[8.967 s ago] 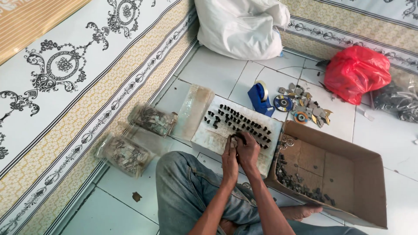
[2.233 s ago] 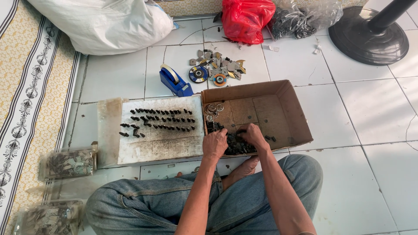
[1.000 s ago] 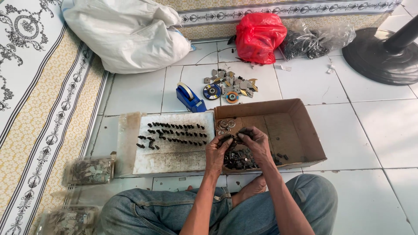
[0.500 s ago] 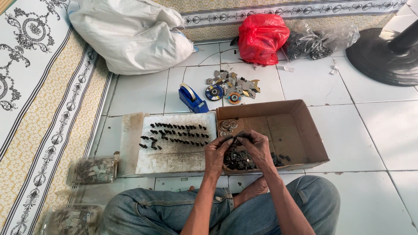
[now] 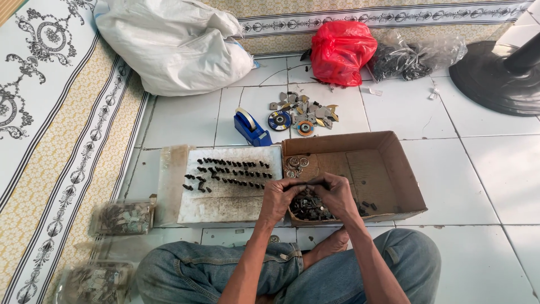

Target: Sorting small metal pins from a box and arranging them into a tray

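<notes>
I sit cross-legged on a tiled floor. My left hand [image 5: 279, 198] and my right hand [image 5: 336, 195] meet over the near left corner of an open cardboard box [image 5: 394, 169]. Both pinch a small dark metal part [image 5: 309, 184] between their fingertips. Under them lies a heap of small dark parts [image 5: 308, 207] inside the box. Left of the box a white board [image 5: 225, 204] carries rows of small dark pieces [image 5: 230, 171] standing on it.
A blue tape dispenser [image 5: 249, 127] and a pile of round discs and metal bits [image 5: 302, 111] lie beyond the board. A white sack [image 5: 174, 42], red bag [image 5: 341, 52], clear bag of parts [image 5: 408, 55] and fan base [image 5: 498, 70] stand farther off. Clear bags of parts [image 5: 121, 217] rest at my left.
The view has shifted slightly. My hands stayed over the box's near left corner, drawing together at the fingertips on a small part.
</notes>
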